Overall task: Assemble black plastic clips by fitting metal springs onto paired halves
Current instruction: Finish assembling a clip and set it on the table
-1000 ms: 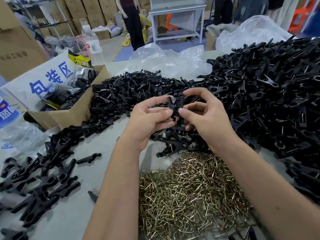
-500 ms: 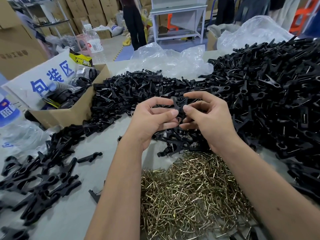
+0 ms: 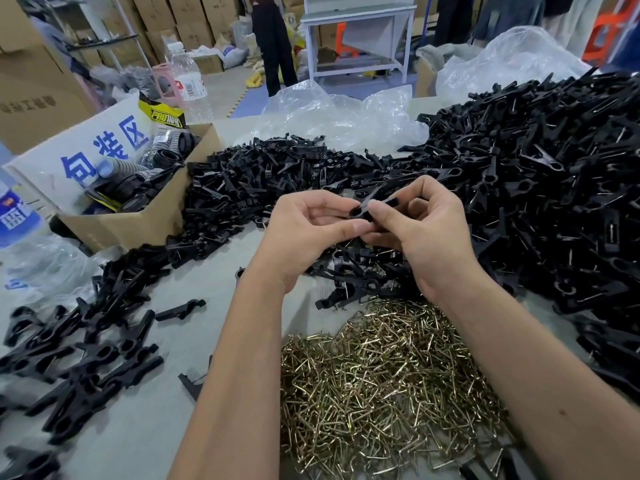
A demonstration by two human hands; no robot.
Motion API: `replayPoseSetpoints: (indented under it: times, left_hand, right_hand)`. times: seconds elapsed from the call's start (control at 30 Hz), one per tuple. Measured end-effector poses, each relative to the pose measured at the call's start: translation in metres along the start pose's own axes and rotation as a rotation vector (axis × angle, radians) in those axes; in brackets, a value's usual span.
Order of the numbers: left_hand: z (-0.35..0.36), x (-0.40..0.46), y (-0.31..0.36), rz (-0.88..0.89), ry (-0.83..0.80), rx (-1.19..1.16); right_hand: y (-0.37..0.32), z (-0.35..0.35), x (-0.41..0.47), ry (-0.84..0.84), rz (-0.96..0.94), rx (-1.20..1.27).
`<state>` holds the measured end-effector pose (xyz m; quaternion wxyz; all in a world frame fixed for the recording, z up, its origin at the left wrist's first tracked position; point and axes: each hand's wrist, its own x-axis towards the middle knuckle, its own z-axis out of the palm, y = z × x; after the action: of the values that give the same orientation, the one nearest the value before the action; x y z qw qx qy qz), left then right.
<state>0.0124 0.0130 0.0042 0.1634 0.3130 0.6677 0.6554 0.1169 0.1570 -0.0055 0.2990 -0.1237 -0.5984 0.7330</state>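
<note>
Pinching a slim black clip (image 3: pixel 370 207) with a round hole, left hand (image 3: pixel 308 233) and right hand (image 3: pixel 426 233) meet.

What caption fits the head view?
Both hands pinch a black clip above the springs.

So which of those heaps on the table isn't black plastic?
The brass-coloured heap of bent metal wire springs, nearest the person between the forearms. Every other heap holds black plastic clip parts.
</note>
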Motion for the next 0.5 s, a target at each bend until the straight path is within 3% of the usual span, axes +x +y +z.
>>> replayPoseSetpoints:
  times: [0.3, 0.37, 0.5]
  left_hand:
    - [-0.012, 0.0, -0.003, 0.054, 0.116, 0.024]
    - [-0.022, 0.001, -0.006, 0.02, 0.241, 0.029]
    - [-0.037, 0.0, -0.011, -0.039, 0.448, -0.03]
  right_hand:
    - [-0.009, 0.003, -0.003, -0.087, -0.015, -0.155]
    - [-0.013, 0.006, -0.004, -0.204, -0.07, -0.37]
    - [-0.019, 0.016, -0.011, -0.626, -0.267, -1.032]
